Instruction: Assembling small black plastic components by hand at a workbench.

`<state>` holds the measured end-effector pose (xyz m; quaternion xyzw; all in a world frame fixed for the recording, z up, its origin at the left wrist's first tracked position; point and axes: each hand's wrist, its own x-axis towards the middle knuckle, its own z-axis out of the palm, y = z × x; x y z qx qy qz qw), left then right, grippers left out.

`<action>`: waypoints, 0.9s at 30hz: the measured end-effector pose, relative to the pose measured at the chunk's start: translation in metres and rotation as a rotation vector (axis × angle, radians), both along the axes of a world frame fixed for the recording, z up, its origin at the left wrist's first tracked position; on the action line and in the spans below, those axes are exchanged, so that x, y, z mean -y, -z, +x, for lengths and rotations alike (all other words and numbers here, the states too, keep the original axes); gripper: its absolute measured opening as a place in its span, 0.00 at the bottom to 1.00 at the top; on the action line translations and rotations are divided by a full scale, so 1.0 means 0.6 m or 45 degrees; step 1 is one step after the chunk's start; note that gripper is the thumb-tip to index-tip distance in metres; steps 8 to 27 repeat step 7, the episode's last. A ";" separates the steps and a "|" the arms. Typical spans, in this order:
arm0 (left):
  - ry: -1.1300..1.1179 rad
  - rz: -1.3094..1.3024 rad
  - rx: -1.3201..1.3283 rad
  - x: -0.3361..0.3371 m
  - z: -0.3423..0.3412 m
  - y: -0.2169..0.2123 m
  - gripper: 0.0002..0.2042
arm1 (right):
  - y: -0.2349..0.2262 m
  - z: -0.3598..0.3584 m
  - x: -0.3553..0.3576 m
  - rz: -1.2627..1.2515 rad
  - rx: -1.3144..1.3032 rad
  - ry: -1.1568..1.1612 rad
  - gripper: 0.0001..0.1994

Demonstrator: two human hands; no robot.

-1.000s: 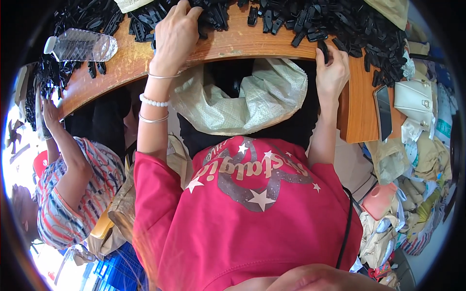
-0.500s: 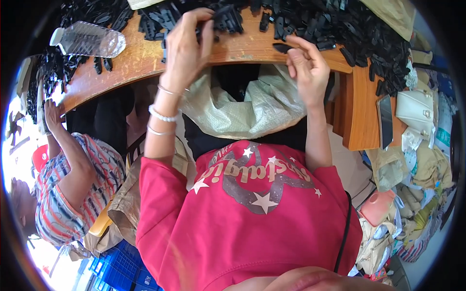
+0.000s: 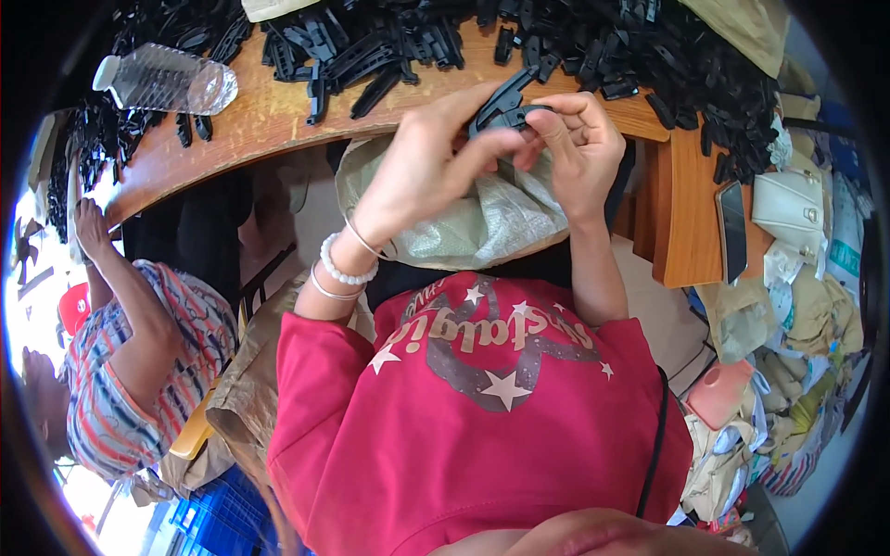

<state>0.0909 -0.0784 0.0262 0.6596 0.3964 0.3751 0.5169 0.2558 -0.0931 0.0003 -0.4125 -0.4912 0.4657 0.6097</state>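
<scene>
Above the front edge of the table, my two hands meet over black plastic parts. In my left hand (image 3: 431, 157) is a long black plastic part (image 3: 505, 100), gripped between thumb and fingers, its narrow end pointing up and away. My right hand (image 3: 586, 153) is closed, thumb against fingers, on a smaller black plastic piece (image 3: 536, 111) that touches the long part. Fingers hide much of both, so I cannot tell whether they are joined. Below the hands, a pale woven sack (image 3: 445, 227) hangs open across my lap.
Heaps of black plastic parts (image 3: 640, 51) cover the far side of the wooden table (image 3: 269, 111). A clear plastic bottle (image 3: 167, 82) lies at left; a phone (image 3: 732, 232) and white handbag (image 3: 790, 211) are at right. A co-worker in a striped shirt (image 3: 153, 361) sits at left.
My left hand has come back from the heap toward the right with a long black part. My right hand, still holding its small piece, has met it above the sack.
</scene>
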 end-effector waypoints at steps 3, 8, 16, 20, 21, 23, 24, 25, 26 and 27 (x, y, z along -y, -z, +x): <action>-0.107 0.321 -0.101 0.004 0.020 0.021 0.18 | -0.001 -0.005 0.007 0.024 0.024 0.071 0.06; -0.103 0.553 -0.153 0.003 0.025 0.026 0.20 | 0.023 0.015 0.007 0.195 -0.056 -0.022 0.17; -0.103 0.553 -0.153 0.003 0.025 0.026 0.20 | 0.023 0.015 0.007 0.195 -0.056 -0.022 0.17; -0.103 0.553 -0.153 0.003 0.025 0.026 0.20 | 0.023 0.015 0.007 0.195 -0.056 -0.022 0.17; -0.103 0.553 -0.153 0.003 0.025 0.026 0.20 | 0.023 0.015 0.007 0.195 -0.056 -0.022 0.17; -0.103 0.553 -0.153 0.003 0.025 0.026 0.20 | 0.023 0.015 0.007 0.195 -0.056 -0.022 0.17; -0.103 0.553 -0.153 0.003 0.025 0.026 0.20 | 0.023 0.015 0.007 0.195 -0.056 -0.022 0.17; -0.103 0.553 -0.153 0.003 0.025 0.026 0.20 | 0.023 0.015 0.007 0.195 -0.056 -0.022 0.17; -0.103 0.553 -0.153 0.003 0.025 0.026 0.20 | 0.023 0.015 0.007 0.195 -0.056 -0.022 0.17; -0.103 0.553 -0.153 0.003 0.025 0.026 0.20 | 0.023 0.015 0.007 0.195 -0.056 -0.022 0.17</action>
